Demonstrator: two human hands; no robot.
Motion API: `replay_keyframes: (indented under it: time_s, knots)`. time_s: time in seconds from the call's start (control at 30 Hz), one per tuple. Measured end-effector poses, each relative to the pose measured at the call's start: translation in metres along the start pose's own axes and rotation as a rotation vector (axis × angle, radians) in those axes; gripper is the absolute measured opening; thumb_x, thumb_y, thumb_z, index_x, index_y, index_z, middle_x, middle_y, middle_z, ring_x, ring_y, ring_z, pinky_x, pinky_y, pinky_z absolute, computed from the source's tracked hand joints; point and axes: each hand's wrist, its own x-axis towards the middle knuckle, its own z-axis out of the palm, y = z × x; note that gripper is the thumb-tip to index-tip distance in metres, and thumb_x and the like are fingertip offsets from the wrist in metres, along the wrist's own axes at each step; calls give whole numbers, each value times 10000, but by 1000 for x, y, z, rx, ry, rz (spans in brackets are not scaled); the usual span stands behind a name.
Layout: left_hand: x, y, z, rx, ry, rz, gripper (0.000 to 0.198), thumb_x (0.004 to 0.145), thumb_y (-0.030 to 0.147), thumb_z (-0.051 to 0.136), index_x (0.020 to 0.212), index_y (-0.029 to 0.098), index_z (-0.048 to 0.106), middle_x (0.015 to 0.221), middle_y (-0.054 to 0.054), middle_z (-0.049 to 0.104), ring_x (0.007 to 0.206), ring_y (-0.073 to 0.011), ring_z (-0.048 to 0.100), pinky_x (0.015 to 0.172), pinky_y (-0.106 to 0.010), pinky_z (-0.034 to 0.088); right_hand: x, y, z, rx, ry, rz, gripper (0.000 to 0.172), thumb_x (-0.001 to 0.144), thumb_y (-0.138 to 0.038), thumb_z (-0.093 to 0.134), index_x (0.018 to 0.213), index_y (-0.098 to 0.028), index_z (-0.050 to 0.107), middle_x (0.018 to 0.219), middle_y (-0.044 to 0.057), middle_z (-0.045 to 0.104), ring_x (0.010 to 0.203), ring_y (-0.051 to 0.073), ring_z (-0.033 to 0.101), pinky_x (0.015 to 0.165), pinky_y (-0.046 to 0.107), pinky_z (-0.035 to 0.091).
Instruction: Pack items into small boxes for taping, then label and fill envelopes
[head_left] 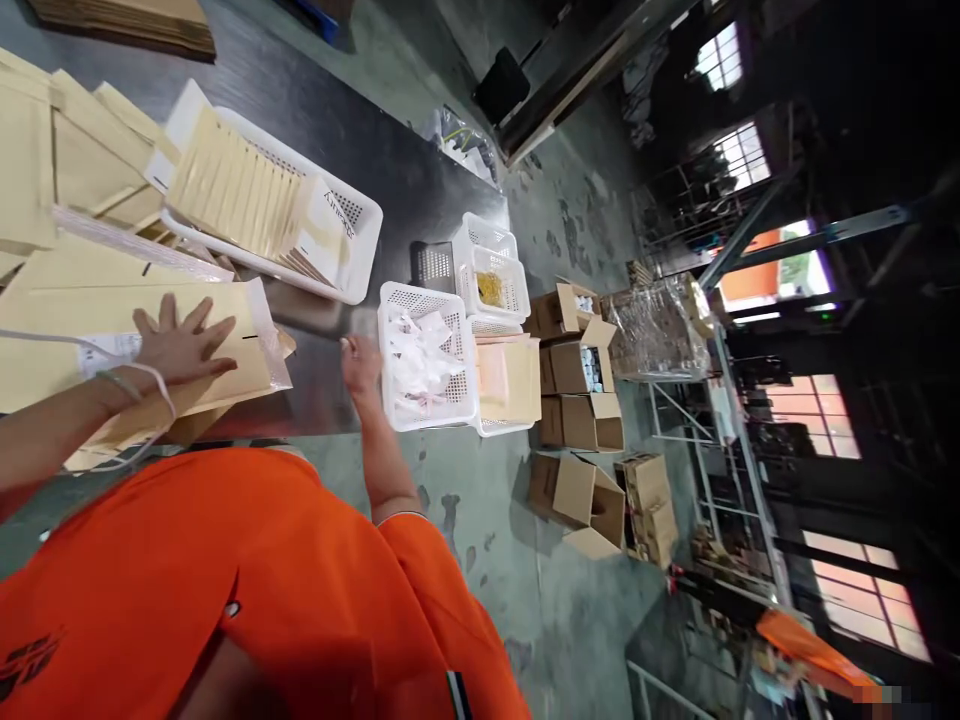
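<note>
My left hand [184, 342] lies flat with its fingers spread on a stack of tan padded envelopes [199, 290]. One of these carries a white label [109, 352], partly hidden by my wrist. A white cord loops around that wrist. My right hand [362, 368] is closed at the table's edge, beside a white perforated basket [386, 385] of crumpled white plastic pieces [426, 360]. Its curled fingers hide whatever may be inside them. Beyond the left hand, a long white basket [364, 245] holds a row of upright padded envelopes [232, 185].
Smaller white baskets stand at the table's far end, one with yellow items [491, 288]. A basket of flat envelopes [514, 378] adjoins the plastic pieces. Open cardboard boxes [574, 365] line the floor beyond. Flattened cardboard [127, 25] sits at the upper left of the dark table [322, 110].
</note>
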Motion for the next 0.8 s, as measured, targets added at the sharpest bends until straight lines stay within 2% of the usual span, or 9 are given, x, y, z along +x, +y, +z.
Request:
replay_keyframes:
  time_s: [0.03, 0.1, 0.23, 0.37, 0.47, 0.53, 0.67, 0.73, 0.8]
  knots:
    - [1, 0, 2, 2, -13, -13, 918, 1081, 752, 487, 1837, 236, 419, 1950, -179, 121, 1716, -657, -61, 1241, -946, 58, -3, -16, 27, 10, -108, -36, 100, 963, -180, 829, 1050, -189, 876, 1041, 60, 860, 973, 197, 810, 939, 300, 650]
    - [0, -1, 6, 20, -12, -35, 924, 1084, 773, 464, 1843, 251, 406, 1955, -165, 98, 1717, -655, -68, 1251, -935, 37, -7, -44, 69, -52, -295, -80, 246, 953, -143, 864, 1197, -173, 877, 1077, 32, 873, 997, 176, 799, 938, 250, 633]
    - [-2, -2, 18, 43, 23, -46, 905, 1082, 754, 492, 1844, 273, 406, 1954, -154, 124, 1728, -641, -56, 1260, -922, 46, -15, -72, 104, -268, -489, -163, 405, 1073, -58, 673, 1459, -118, 779, 1340, 94, 839, 1166, 178, 779, 1057, 252, 595]
    - [-4, -3, 29, 45, 129, -8, 878, 1085, 736, 459, 1822, 258, 459, 1953, -140, 148, 1737, -620, -72, 1274, -911, 28, -33, -88, 117, -342, -533, -286, 337, 1104, -104, 630, 1408, -130, 774, 1365, 113, 805, 1242, 229, 739, 1114, 321, 583]
    - [-2, -2, 26, -3, 104, -34, 923, 1055, 672, 503, 1817, 154, 449, 1945, -166, 163, 1738, -626, -52, 1280, -923, 35, -50, -98, 131, -407, -556, -330, 282, 1094, -111, 649, 1351, -82, 761, 1328, 164, 787, 1244, 266, 722, 1124, 376, 583]
    - [4, -1, 18, -74, 82, -83, 908, 1040, 545, 527, 1806, 69, 429, 1921, -206, 228, 1737, -624, 27, 1272, -941, 95, -59, -100, 137, -428, -533, -322, 345, 1116, -164, 653, 1444, -76, 716, 1404, 194, 752, 1286, 285, 708, 1128, 396, 585]
    - [25, 3, 3, -90, 147, 70, 706, 1101, 347, 418, 1753, 97, 518, 1874, -189, 369, 1786, -464, 110, 1329, -882, -24, -72, -91, 140, -344, -491, -310, 480, 1109, -308, 722, 1544, -108, 683, 1519, 207, 703, 1340, 317, 692, 1155, 423, 578]
    - [35, 2, 1, -76, 120, 183, 653, 1124, 329, 422, 1729, 116, 547, 1855, -159, 417, 1799, -389, 128, 1365, -801, -85, -77, -81, 139, -189, -446, -231, 397, 1106, -271, 694, 1473, -128, 736, 1434, 179, 754, 1300, 275, 726, 1141, 362, 579]
    - [40, -2, 3, -89, 97, 200, 642, 1143, 342, 427, 1726, 96, 527, 1858, -157, 410, 1799, -387, 126, 1361, -797, -75, -80, -68, 138, -6, -316, -15, 342, 1133, -215, 567, 1402, -158, 770, 1280, 137, 809, 1162, 211, 784, 1048, 288, 603]
